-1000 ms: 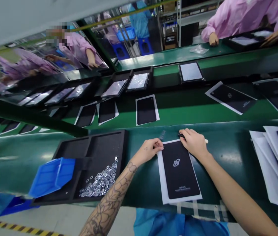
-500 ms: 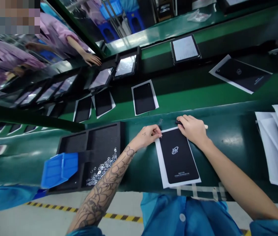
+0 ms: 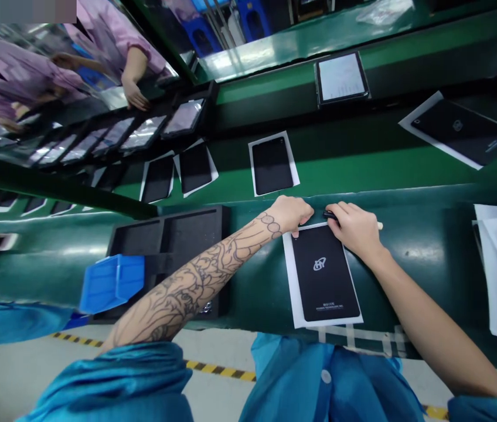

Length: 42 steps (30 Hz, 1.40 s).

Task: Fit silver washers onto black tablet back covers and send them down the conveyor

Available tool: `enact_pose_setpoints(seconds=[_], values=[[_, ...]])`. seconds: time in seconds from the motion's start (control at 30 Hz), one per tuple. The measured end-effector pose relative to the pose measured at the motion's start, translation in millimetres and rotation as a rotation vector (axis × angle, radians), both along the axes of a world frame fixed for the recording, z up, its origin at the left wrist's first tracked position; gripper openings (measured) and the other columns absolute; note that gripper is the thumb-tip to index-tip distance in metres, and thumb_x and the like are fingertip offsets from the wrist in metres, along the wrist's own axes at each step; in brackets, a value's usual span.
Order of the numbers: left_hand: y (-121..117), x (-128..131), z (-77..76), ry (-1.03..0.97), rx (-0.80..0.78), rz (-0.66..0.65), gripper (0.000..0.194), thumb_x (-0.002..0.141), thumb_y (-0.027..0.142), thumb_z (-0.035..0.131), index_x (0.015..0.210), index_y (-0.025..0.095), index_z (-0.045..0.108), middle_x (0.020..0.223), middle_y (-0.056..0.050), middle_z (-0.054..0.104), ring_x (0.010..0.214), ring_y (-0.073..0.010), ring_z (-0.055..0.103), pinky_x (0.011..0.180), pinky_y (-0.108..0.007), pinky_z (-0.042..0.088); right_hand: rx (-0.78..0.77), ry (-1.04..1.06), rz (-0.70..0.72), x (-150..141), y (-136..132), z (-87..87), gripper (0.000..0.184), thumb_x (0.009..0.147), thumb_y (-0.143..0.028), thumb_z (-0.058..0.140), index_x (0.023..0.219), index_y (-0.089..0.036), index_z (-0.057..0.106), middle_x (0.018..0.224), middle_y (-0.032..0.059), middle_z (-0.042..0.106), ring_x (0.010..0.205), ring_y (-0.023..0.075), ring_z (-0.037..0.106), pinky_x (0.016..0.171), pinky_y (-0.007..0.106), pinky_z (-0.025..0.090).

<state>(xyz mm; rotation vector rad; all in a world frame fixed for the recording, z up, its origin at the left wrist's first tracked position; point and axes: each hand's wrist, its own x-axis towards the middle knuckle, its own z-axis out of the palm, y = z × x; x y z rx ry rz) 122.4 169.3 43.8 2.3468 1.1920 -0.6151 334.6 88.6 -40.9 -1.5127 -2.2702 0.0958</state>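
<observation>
While pinching a dark tool (image 3: 330, 215) in the right grip (image 3: 354, 230) and resting the left grip (image 3: 290, 214), its state impossible to tell, at the top edge of a black panel (image 3: 324, 272) on white paper (image 3: 290, 275) on the desk (image 3: 424, 264), risking scratches from a slipped tip.

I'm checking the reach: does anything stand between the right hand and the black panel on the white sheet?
Nothing visible does. The right hand, holding a pen-like tool, sits right at the top edge of the black panel on its white sheet. The left hand lies beside it, not between.
</observation>
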Motion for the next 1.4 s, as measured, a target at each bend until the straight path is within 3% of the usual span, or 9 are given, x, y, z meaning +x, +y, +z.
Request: enact_pose_setpoints(seconds=[0.17, 0.33, 0.4, 0.53, 0.63, 0.73, 0.9, 1.1, 1.4], values=[[0, -11, -4.1, -0.031, -0.031, 0.055, 0.038, 0.065, 0.016, 0.098, 0.083, 0.022, 0.066, 0.089, 0.001, 0.071, 0.087, -0.0208, 0.065, 0.080, -0.030, 0.040, 0.053, 0.099, -0.044, 5, 2, 7.4, 0.023, 0.106, -0.027, 0.056, 0.115, -0.019, 0.076, 0.101, 0.0082, 0.078, 0.091, 0.0227, 0.067, 0.068, 0.033, 0.035], [-5, -28, -8.8, -0.095, -0.030, 0.206, 0.039, 0.070, 0.036, 0.098, 0.086, 0.023, 0.064, 0.088, 0.001, 0.068, 0.086, -0.0207, 0.064, 0.076, -0.029, 0.041, 0.209, 0.659, -0.114, 15, -3, 46.1, 0.042, 0.109, -0.038, 0.058, 0.072, -0.020, 0.061, 0.062, 0.0002, 0.057, 0.057, 0.0143, 0.051, 0.059, 0.031, 0.036], [-6, -33, -12.4, -0.132, -0.020, 0.244, 0.041, 0.068, 0.038, 0.098, 0.084, 0.023, 0.063, 0.086, 0.002, 0.067, 0.083, -0.0189, 0.062, 0.072, -0.027, 0.040, 0.146, 0.960, -0.049, 3, -8, 65.8, 0.054, 0.112, -0.046, 0.055, 0.064, -0.023, 0.048, 0.057, -0.0026, 0.044, 0.049, 0.0122, 0.040, 0.051, 0.030, 0.031], [-20, -43, -16.9, -0.278, 0.016, 0.321, 0.044, 0.069, 0.043, 0.097, 0.091, 0.023, 0.064, 0.094, 0.001, 0.068, 0.084, -0.0180, 0.062, 0.070, -0.026, 0.040, -0.097, 1.209, 0.139, -48, -18, 85.0, 0.051, 0.109, -0.055, 0.060, 0.070, -0.023, 0.052, 0.070, 0.0004, 0.051, 0.051, 0.0115, 0.041, 0.045, 0.029, 0.030], [-45, -58, -14.0, -0.509, 0.131, 0.379, 0.039, 0.082, 0.045, 0.089, 0.102, 0.022, 0.065, 0.104, -0.002, 0.069, 0.091, -0.0200, 0.064, 0.076, -0.028, 0.044, -0.272, 1.256, 0.244, -86, -14, 78.5, 0.053, 0.106, -0.060, 0.064, 0.069, -0.023, 0.053, 0.069, 0.0002, 0.052, 0.049, 0.0110, 0.042, 0.043, 0.028, 0.030], [-81, -93, -8.3, -0.734, 0.362, 0.410, 0.024, 0.101, 0.043, 0.071, 0.110, 0.021, 0.065, 0.112, -0.006, 0.069, 0.102, -0.0226, 0.064, 0.091, -0.034, 0.050, -0.379, 1.408, 0.274, -107, -4, 65.3, 0.065, 0.105, -0.065, 0.063, 0.059, -0.025, 0.039, 0.053, -0.0045, 0.037, 0.041, 0.0099, 0.032, 0.040, 0.028, 0.024], [-155, -186, -20.4, -0.632, 0.776, 0.672, 0.029, 0.110, 0.047, 0.056, 0.117, 0.021, 0.067, 0.124, -0.011, 0.069, 0.125, -0.0315, 0.060, 0.116, -0.051, 0.045, -0.365, 1.497, 0.252, -120, 4, 51.4, 0.077, 0.098, -0.069, 0.069, 0.051, -0.026, 0.025, 0.043, -0.0073, 0.022, 0.038, 0.0085, 0.022, 0.042, 0.028, 0.016], [-218, -243, -59.7, -0.411, 0.686, 0.719, 0.058, 0.112, 0.049, 0.043, 0.162, 0.019, 0.048, 0.164, -0.020, 0.047, 0.154, -0.0406, 0.043, 0.132, -0.065, 0.030, -0.460, 1.472, 0.302, -123, 3, 40.7, 0.073, 0.102, -0.061, 0.068, 0.052, -0.025, 0.027, 0.045, -0.0072, 0.023, 0.039, 0.0088, 0.023, 0.043, 0.028, 0.016], [-219, -237, -61.5, -0.399, 0.575, 0.653, 0.058, 0.115, 0.045, 0.036, 0.171, 0.028, 0.041, 0.178, -0.008, 0.041, 0.166, -0.0336, 0.034, 0.138, -0.062, 0.026, -0.414, 1.222, 0.320, -121, 0, 24.0, 0.070, 0.110, -0.058, 0.057, 0.056, -0.024, 0.029, 0.048, -0.0051, 0.027, 0.043, 0.0108, 0.029, 0.048, 0.032, 0.022]])
